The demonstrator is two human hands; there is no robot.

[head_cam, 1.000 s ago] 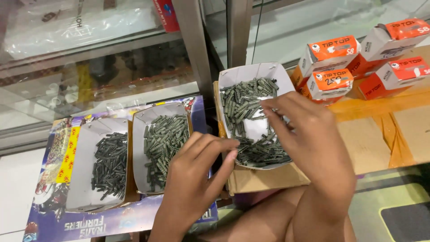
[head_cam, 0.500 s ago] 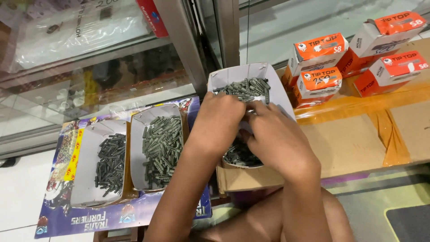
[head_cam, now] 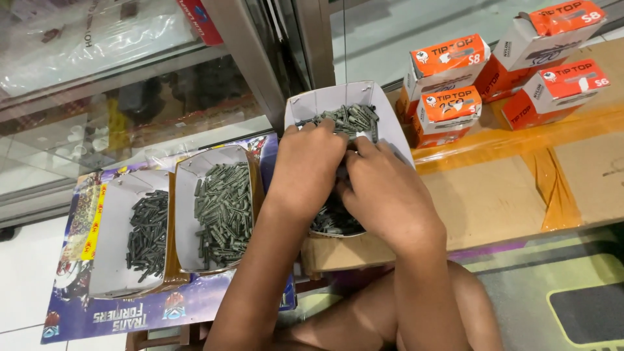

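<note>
I have both hands down inside the nearest white paper tray (head_cam: pixel 390 133). My left hand (head_cam: pixel 311 166) lies palm-down on the heap of grey wall plugs (head_cam: pixel 348 118), fingers curled into the pile; my right hand (head_cam: pixel 383 192) sits just beside it, touching it at the knuckles, fingers also bent down into the plugs. From this head view I see only the backs of the hands, so I cannot tell whether either one has actually closed on any plugs or merely rests on them (the fingertips are buried). The plugs show at the far end of the tray beyond my fingers and again at its near edge below my palms.

Moving outward to my left, a second white tray (head_cam: pixel 195 195) holds a fuller bed of the same grey plugs (head_cam: pixel 224 211), lying mostly lengthwise. Just beyond it a third white tray (head_cam: pixel 114 244) carries a smaller, darker strip of plugs (head_cam: pixel 148 229) along its right side, with bare bottom showing on the left. Those two trays sit on a purple printed sheet (head_cam: pixel 162 312).

To my right, a stack of orange-and-white small boxes (head_cam: pixel 448 78) stands on the cardboard surface (head_cam: pixel 494 195), well apart from my hands. A glass display case (head_cam: pixel 97 97) runs behind the trays.
</note>
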